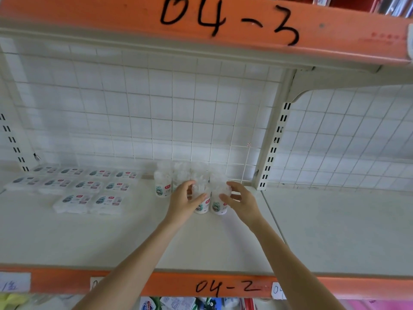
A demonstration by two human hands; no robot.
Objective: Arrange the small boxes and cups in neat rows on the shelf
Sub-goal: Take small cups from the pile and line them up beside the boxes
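Both hands reaching in over the white shelf (134, 238), bare forearms stretched from the front edge. Left hand (184, 203) curled round a clear cup (201, 201) in the front of the cluster, thumb on the near side, fingers wrapped over its top. Right hand (240, 201) curled against the neighbouring front cup (219, 203), fingertips touching its right side and rim; a full grip not clearly shown. Further cups (178, 175) standing upright just behind and to the left, close together near the wire grid back panel (156, 104), one labelled cup (162, 186) at the left end of the group. Flat small boxes (89, 189) lying well to the left on the same shelf, laid out in three rows: four at the back, four in the middle, two at the front. Orange front strip (169, 285) below, marked "04-2" by hand; orange strip (223, 21) above marked "04-3". White slotted upright (274, 142) right of the cups. Packaged goods (178, 304) partly seen on the level below.
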